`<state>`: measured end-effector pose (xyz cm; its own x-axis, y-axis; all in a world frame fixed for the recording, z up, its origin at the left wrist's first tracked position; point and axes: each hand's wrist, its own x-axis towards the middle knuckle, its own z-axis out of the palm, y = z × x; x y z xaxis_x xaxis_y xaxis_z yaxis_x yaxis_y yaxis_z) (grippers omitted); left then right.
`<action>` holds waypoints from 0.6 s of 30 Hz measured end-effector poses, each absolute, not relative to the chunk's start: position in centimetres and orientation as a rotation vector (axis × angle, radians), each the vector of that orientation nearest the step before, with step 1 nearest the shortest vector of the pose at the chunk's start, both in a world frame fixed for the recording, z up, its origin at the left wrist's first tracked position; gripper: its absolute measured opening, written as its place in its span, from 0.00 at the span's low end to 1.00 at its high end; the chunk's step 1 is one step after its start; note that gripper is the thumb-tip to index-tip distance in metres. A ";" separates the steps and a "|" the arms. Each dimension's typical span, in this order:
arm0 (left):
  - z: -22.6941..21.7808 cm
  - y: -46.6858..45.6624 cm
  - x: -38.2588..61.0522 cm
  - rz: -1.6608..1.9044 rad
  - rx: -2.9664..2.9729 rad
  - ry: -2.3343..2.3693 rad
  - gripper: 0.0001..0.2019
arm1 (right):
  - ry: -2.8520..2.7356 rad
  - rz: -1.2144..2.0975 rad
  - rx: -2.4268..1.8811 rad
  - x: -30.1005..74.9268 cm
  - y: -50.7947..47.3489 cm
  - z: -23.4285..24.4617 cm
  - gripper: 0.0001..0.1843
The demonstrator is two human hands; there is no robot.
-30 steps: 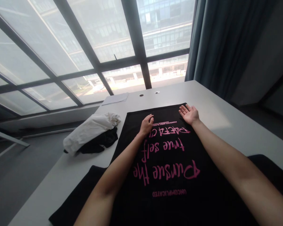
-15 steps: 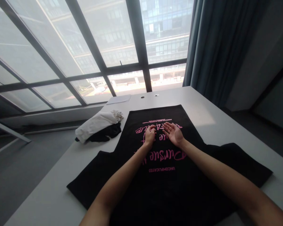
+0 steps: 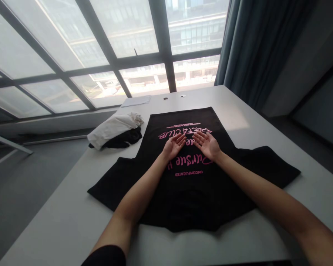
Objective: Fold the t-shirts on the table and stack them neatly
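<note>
Over the black T-shirt [image 3: 194,201], left hand [image 3: 173,147] and right hand [image 3: 209,146] are released, palms upturned; a white garment [image 3: 112,128] lies to the T-shirt's left.

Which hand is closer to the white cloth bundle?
Left: the left hand is over the black shirt, right of the white cloth bundle; the right hand is farther right.

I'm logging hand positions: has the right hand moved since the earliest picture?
Yes. Judged against the table's far right corner, the right hand has moved left and nearer the camera.
</note>
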<state>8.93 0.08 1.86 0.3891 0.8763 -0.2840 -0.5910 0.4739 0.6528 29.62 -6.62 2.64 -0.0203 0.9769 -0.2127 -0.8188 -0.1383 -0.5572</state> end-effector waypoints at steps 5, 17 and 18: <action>2.2 -0.3 8.6 0.979 0.477 0.631 0.15 | -0.285 1.703 -0.609 30.8 -7.4 1.9 0.22; 2.7 0.2 8.3 0.945 0.417 0.613 0.15 | -0.288 1.543 -0.545 36.0 -6.2 2.9 0.24; 2.7 0.2 8.3 0.943 0.412 0.613 0.14 | -0.297 1.498 -0.550 37.2 -6.2 3.3 0.24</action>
